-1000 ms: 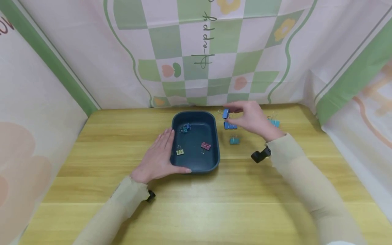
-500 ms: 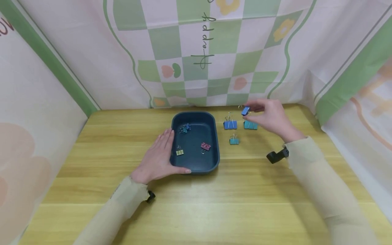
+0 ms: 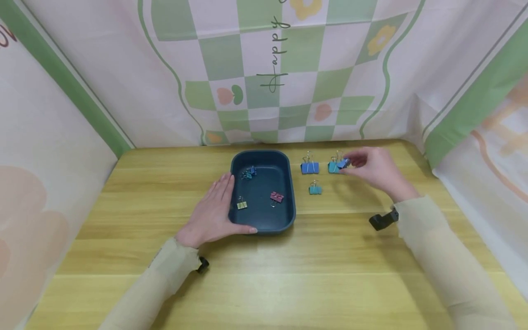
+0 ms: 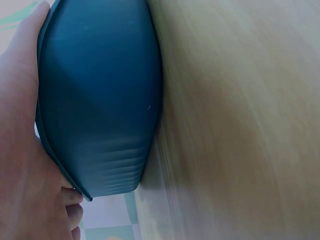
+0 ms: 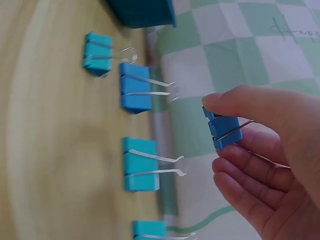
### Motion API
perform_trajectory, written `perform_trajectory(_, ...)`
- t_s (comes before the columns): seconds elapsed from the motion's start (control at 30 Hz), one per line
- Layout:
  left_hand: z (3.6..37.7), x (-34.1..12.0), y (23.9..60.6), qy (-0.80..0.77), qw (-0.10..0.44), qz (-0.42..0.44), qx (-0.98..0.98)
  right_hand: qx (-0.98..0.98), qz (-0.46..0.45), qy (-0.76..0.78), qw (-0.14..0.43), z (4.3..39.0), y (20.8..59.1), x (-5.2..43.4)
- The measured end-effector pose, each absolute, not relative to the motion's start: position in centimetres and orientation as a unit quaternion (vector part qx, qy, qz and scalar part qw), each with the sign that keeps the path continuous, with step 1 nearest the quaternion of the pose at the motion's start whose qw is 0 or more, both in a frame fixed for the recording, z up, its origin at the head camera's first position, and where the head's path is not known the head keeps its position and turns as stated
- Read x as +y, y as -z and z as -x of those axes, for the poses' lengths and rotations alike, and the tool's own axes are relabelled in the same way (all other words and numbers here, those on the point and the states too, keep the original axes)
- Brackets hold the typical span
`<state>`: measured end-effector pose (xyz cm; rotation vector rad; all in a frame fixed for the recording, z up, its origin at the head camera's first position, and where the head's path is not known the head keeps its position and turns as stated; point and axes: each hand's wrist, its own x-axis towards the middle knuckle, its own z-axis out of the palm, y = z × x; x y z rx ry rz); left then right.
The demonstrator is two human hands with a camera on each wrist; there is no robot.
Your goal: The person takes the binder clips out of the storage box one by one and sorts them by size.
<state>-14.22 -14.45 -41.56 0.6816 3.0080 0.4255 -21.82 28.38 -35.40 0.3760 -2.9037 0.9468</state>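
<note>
A dark teal tray (image 3: 290,183) sits mid-table holding a yellow binder clip (image 3: 242,204), a pink one (image 3: 277,197) and a blue-teal cluster (image 3: 249,173). My left hand (image 3: 214,208) lies flat against the tray's left wall, thumb along its front; the left wrist view shows the tray's wall (image 4: 100,100) against my palm (image 4: 20,150). My right hand (image 3: 363,165) pinches a small blue clip (image 3: 342,163), seen clearly in the right wrist view as the small blue clip (image 5: 222,131) held just above the table, next to a teal clip (image 3: 333,167).
A larger blue clip (image 3: 310,167) and a small teal clip (image 3: 315,189) lie on the wooden table right of the tray. The right wrist view shows these clips in a row (image 5: 136,87), with another teal clip (image 5: 150,230) at the bottom edge. Patterned cloth walls enclose three sides.
My right hand carried the small blue clip rightward from beside the tray and lowered it near the teal clip. The left hand and the tray stayed still.
</note>
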Motion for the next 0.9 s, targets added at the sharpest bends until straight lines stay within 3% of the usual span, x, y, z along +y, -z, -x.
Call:
perform_trajectory(0.4, 14.4, -14.5, 41.7, -0.133, 0.015, -0.219, 0.967, -0.95, -0.097, -0.294, -0.044, 21.4, 40.1, 29.6)
perform_trajectory(0.9, 14.4, -14.5, 41.8, -0.131, 0.014, -0.22, 0.967, -0.959, -0.072, -0.272, -0.04, 20.8, 41.2, 29.2)
